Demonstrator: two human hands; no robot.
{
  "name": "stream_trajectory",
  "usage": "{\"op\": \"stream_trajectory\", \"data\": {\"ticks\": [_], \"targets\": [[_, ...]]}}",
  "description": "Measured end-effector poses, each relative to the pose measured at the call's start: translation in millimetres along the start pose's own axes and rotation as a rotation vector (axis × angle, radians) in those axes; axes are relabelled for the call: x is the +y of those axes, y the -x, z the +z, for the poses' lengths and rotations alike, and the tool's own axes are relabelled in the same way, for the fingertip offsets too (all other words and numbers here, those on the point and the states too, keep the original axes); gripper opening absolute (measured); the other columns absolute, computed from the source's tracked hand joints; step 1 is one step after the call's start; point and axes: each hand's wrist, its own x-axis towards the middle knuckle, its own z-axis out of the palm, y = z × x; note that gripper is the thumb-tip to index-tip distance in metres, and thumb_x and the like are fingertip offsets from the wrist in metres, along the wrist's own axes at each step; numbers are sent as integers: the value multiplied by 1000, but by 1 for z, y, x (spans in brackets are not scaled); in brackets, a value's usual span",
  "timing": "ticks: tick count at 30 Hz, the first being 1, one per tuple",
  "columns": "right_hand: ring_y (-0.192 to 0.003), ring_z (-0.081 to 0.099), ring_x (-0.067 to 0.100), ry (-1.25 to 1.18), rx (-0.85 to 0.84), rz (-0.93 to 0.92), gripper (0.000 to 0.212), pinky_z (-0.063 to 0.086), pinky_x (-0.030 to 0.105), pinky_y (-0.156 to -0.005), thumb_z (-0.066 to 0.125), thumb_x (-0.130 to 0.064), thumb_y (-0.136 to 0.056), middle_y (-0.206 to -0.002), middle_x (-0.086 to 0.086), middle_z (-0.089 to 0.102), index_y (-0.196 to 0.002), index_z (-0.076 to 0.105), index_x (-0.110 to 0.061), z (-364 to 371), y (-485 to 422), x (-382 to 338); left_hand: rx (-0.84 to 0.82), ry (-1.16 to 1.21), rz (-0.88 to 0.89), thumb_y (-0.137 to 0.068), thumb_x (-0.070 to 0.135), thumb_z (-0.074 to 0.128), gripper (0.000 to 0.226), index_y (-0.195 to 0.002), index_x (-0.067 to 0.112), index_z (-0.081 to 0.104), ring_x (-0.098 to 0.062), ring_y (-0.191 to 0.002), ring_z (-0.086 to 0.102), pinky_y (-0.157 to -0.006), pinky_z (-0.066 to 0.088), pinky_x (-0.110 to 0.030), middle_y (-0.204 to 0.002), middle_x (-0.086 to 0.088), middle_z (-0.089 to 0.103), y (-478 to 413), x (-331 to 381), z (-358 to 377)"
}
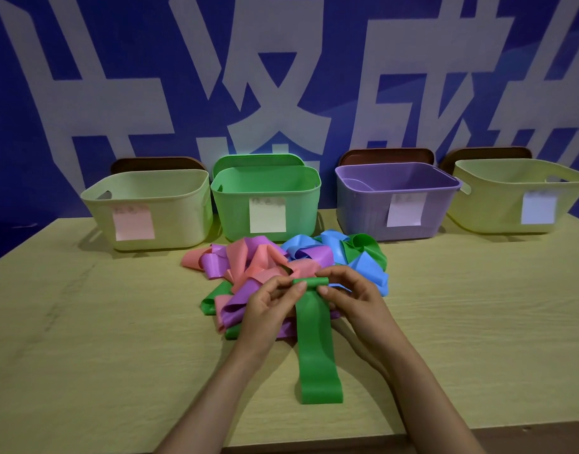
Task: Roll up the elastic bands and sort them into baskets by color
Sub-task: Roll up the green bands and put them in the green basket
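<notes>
Barely begun: first green band just starting to roll

Judging by how things lie, the sorting has hardly started. Four baskets stand in a row at the back of the worktop (84,322): a pale yellow basket (143,208) on the left, a green basket (265,194), a purple basket (396,198) and another pale yellow basket (517,191) on the right, each with a paper label on its front. As far as their interiors show, no rolled bands sit in any of them, though the bottoms are partly hidden. In front of the green and purple baskets lies the pile of loose bands (275,263), pink, purple, blue and green tangled together, all unrolled.

One green band (317,348) is in work. It lies flat, running from the near edge of the pile towards the person, its free end resting on the worktop. Only its far end is curled over into a small roll; most of its length remains to wind.

Both forearms reach in from the near edge and converge on that roll. The left hand (268,303) pinches the left end of the roll between thumb and fingertips, fingers closed on it. The right hand (350,296) grips the right end likewise, thumb on the near side and fingers curled over the top.
</notes>
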Motion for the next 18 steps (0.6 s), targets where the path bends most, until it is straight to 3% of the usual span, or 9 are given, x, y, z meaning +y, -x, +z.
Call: {"op": "stream_trajectory", "data": {"ticks": [4,8,10,13,18], "targets": [[-82,66,23,-19,-22,32,21,52,40,-74,61,2,-87,-95,14,69,-105,62,-8,-1,0,2,15,-21,34,-85,4,62,4,-89,4,62,-13,-75,65,-70,54,-21,-78,-1,69,-2,-1,0],[-80,66,23,-10,2,24,28,53,41,-73,68,-13,-81,-101,11,67,-109,61,-10,1,-1,2,6,-42,82,-85,-5,60,13,-90,6,63,-4,-76,66,-68,52,-16,-78,4,70,1,3,1],[-71,65,19,-12,12,44,28,51,37,-68,67,-23,-82,-91,11,65,-103,60,-6,3,-1,2,-10,-38,102,-84,-7,60,18,-93,8,64,-6,-83,67,-73,52,-16,-85,4,71,3,3,1],[-59,60,12,-12,16,39,21,49,26,-58,59,-18,-90,-76,7,62,-99,57,1,5,-1,2,-26,-48,122,-83,-9,61,23,-97,9,65,-7,-89,67,-77,51,-17,-90,3,73,3,4,0],[-63,58,14,-18,10,45,12,50,27,-59,60,-11,-90,-84,7,65,-100,62,-4,2,0,1,-30,-48,110,-81,-10,61,31,-102,13,66,-5,-91,67,-79,52,-18,-93,8,74,3,6,0]]}}
